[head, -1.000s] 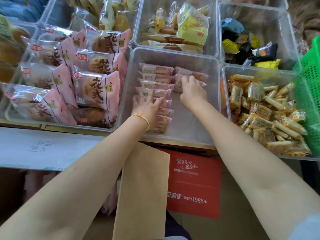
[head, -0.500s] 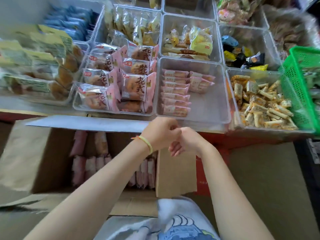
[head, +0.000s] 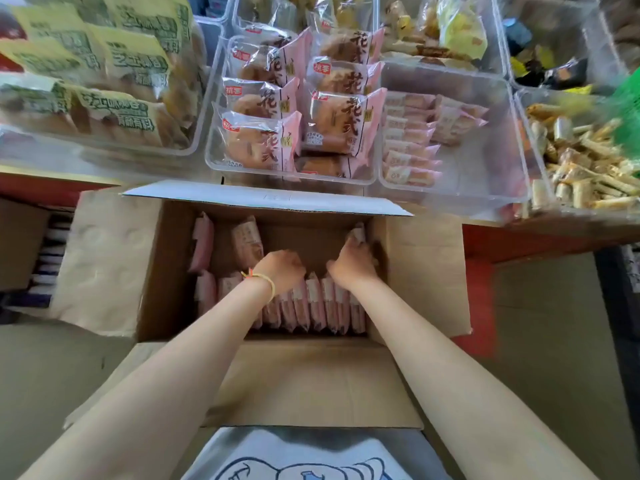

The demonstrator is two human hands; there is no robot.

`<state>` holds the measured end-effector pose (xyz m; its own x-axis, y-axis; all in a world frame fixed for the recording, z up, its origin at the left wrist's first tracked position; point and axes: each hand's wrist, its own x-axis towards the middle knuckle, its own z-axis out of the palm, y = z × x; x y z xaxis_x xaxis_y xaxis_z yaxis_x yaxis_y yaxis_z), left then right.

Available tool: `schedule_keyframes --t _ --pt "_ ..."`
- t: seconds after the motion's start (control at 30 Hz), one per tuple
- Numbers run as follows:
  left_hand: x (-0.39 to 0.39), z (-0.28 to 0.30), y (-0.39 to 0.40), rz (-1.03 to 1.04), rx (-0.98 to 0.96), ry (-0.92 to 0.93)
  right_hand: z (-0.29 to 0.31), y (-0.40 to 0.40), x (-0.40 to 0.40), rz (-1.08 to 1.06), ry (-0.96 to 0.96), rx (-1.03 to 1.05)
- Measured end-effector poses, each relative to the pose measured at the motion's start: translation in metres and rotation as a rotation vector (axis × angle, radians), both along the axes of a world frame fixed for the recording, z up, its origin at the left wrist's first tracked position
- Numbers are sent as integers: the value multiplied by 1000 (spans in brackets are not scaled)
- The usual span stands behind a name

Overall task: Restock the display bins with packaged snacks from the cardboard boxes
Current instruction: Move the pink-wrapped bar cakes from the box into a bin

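**Hands now down in the box: reload under way**

A second ago both your hands were in the clear bin (head: 450,199) straightening the pink packets; half a second ago they were empty, meeting above the box; now they're inside the cardboard box (head: 419,271) below the shelf; so that placement is done and you're on the next pickup.

Left hand (head: 280,268), the one with the wristband, sits curled over the row of pink snack packets (head: 318,303) standing along the near wall; can't tell if it actually has one yet. Right hand (head: 353,261) is at the far right corner, fingers closed round a packet (head: 358,233) sticking up there.

Target bin: one stack of packets (head: 408,140) on its left, a few more at the back, most of the floor bare; my read is plenty of trips left; box stock looks sufficient.
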<state>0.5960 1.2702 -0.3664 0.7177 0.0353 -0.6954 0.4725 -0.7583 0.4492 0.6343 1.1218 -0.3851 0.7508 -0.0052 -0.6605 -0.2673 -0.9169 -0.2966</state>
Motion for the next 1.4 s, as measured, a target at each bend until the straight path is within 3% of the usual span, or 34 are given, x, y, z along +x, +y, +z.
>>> schedule_keyframes --t 0.23,0.33,0.47,0.6,0.7,0.83,1.03,1.13,1.23,1.33,1.4 --pt "-4 -56 28 183 40 -75 -76 21 21 -162 -203 -212" --pt "-8 -71 41 162 90 -36 -87 24 27 -24 -253 -345" --pt "-8 -84 46 -16 329 -40 -86 38 31 212 -211 -454" --pt "0 -96 41 -204 486 57 -76 65 18 328 -441 -253" --pt "5 -99 38 -227 584 163 -65 76 4 232 -465 -71" --pt "1 -100 40 -183 612 82 -57 69 -12 91 -453 83" --pt "-12 -80 54 153 322 -219 -34 56 -26 -239 -293 473" --pt "-19 -56 56 386 184 -351 -22 45 -36 -500 -162 639" --pt "-29 -33 60 493 97 -439 -7 31 -44 -740 -56 755" --pt "-40 -10 63 643 -185 -415 18 15 -51 -998 151 1003" --pt "-48 10 63 770 -505 -298 35 5 -56 -1054 271 1105"
